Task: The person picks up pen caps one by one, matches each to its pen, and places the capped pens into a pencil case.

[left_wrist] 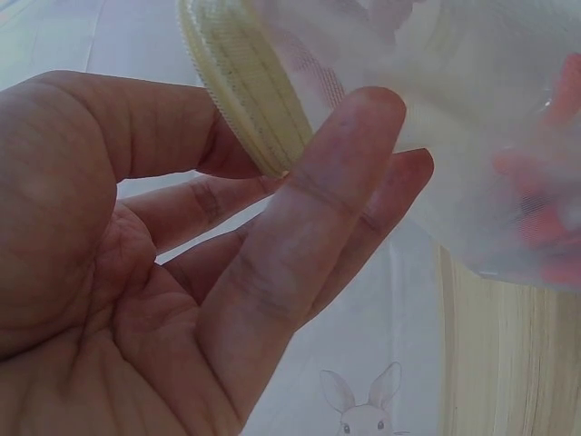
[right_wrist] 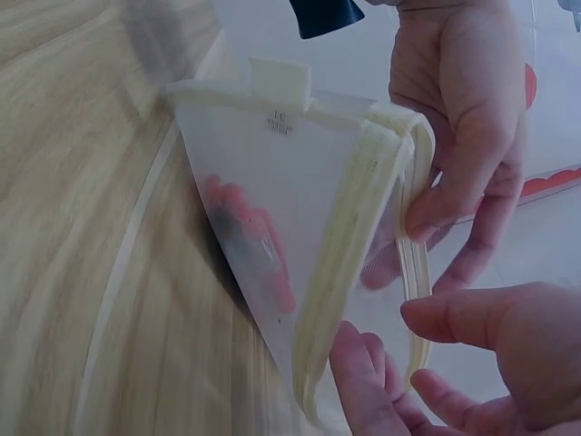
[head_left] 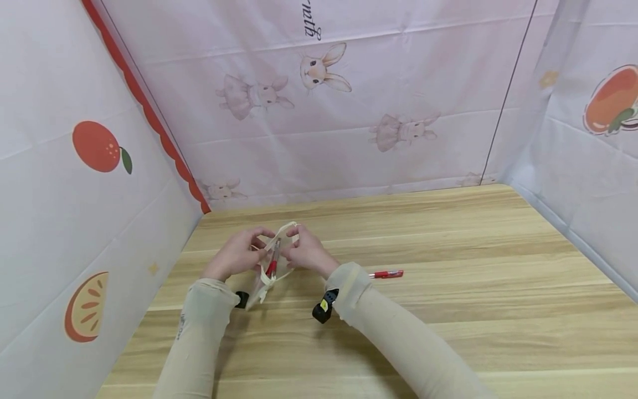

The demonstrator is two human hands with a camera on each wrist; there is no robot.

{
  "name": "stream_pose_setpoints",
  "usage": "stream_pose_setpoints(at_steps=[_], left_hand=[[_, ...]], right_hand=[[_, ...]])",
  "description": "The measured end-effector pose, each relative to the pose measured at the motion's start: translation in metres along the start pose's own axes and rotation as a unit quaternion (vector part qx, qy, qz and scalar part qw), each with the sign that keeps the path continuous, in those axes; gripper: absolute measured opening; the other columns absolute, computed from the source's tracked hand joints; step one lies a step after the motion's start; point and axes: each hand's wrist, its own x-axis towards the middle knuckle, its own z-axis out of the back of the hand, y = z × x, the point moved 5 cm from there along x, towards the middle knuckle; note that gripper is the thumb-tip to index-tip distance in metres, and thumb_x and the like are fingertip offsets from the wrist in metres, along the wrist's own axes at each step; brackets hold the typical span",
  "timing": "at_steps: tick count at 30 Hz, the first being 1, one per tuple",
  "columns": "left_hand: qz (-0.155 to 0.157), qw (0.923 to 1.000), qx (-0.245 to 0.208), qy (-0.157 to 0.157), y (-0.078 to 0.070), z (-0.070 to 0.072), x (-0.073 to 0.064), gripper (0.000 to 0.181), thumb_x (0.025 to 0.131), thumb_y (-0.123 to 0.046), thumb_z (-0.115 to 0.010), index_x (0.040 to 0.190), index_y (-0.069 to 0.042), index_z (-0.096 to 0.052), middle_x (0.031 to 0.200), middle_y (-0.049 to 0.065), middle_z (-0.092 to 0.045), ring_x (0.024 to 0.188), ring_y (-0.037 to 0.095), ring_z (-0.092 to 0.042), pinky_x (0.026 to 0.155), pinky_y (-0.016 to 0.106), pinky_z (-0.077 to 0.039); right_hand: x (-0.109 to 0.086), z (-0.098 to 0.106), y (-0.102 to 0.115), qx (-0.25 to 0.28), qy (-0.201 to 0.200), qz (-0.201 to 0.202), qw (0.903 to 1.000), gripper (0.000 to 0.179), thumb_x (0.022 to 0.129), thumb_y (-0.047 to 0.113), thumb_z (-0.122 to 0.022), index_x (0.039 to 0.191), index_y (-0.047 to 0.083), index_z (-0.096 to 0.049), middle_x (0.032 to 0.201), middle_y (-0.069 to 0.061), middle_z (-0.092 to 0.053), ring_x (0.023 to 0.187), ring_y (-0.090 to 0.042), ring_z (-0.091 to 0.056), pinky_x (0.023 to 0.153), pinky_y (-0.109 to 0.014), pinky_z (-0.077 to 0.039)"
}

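A translucent zip pouch (right_wrist: 281,163) with cream zipper edging stands tilted on the table, its mouth spread apart. Several red pens (right_wrist: 259,241) show through its side; in the head view, a pen (head_left: 271,268) is visible within the opening. My left hand (head_left: 239,254) pinches one zipper edge (left_wrist: 250,86) between thumb and finger, other fingers extended along the pouch. My right hand (head_left: 310,252) holds the mouth from the other side, its fingers curled at the edging. Another red pen (head_left: 390,274) lies on the table to the right of my right wrist.
The wood-grain table (head_left: 458,244) extends to the right. Printed cloth walls (head_left: 349,155) enclose it at the back and both sides. Dark wrist cameras (head_left: 323,311) hang below both sleeves, close to the tabletop.
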Motion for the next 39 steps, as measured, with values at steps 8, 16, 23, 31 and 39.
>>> stream_pose_setpoints(at_steps=[8, 16, 23, 31, 39], left_hand=[[-0.004, 1.0000, 0.001, 0.001, -0.001, 0.001, -0.001, 0.042, 0.107, -0.003, -0.059, 0.149, -0.005, -0.056, 0.121, 0.025, -0.070, 0.097, 0.026, -0.074, 0.082, 0.047, -0.067], [-0.002, 1.0000, 0.001, -0.001, -0.001, 0.000, 0.000, 0.043, 0.106, -0.003, -0.059, 0.149, -0.005, -0.057, 0.121, 0.024, -0.070, 0.095, 0.026, -0.074, 0.082, 0.048, -0.067], [-0.001, 1.0000, -0.004, -0.007, -0.001, 0.001, -0.001, 0.040, 0.106, -0.003, -0.060, 0.146, -0.008, -0.059, 0.120, 0.024, -0.070, 0.093, 0.025, -0.073, 0.080, 0.048, -0.067], [0.001, 1.0000, -0.005, -0.008, 0.003, -0.001, 0.000, 0.042, 0.106, -0.003, -0.060, 0.148, -0.005, -0.057, 0.120, 0.024, -0.069, 0.094, 0.026, -0.073, 0.079, 0.046, -0.067], [-0.002, 1.0000, -0.001, -0.007, 0.002, -0.001, 0.002, 0.042, 0.105, -0.002, -0.060, 0.147, -0.005, -0.058, 0.118, 0.023, -0.070, 0.091, 0.024, -0.073, 0.079, 0.048, -0.067]], right_hand=[[-0.001, 0.010, -0.003, 0.002, 0.021, 0.000, 0.9998, 0.047, 0.098, 0.002, -0.072, 0.141, 0.004, -0.053, 0.116, -0.018, -0.065, 0.092, -0.033, -0.072, 0.085, -0.040, -0.066], [-0.005, 0.024, -0.006, -0.019, 0.047, 0.016, 0.9986, 0.044, 0.098, 0.005, -0.072, 0.139, 0.002, -0.055, 0.106, -0.012, -0.062, 0.095, -0.035, -0.071, 0.092, -0.050, -0.065], [-0.011, 0.041, -0.011, -0.060, 0.063, 0.028, 0.9959, 0.044, 0.099, 0.003, -0.070, 0.141, 0.000, -0.056, 0.108, -0.013, -0.064, 0.101, -0.044, -0.072, 0.090, -0.050, -0.065], [-0.015, 0.054, -0.013, -0.123, 0.104, 0.081, 0.9836, 0.039, 0.099, 0.001, -0.068, 0.137, 0.004, -0.060, 0.116, -0.019, -0.066, 0.101, -0.041, -0.072, 0.084, -0.044, -0.066], [-0.023, 0.070, -0.019, -0.177, 0.144, 0.140, 0.9636, 0.042, 0.098, -0.005, -0.066, 0.138, 0.007, -0.063, 0.135, -0.028, -0.065, 0.118, -0.038, -0.069, 0.095, -0.035, -0.061]])
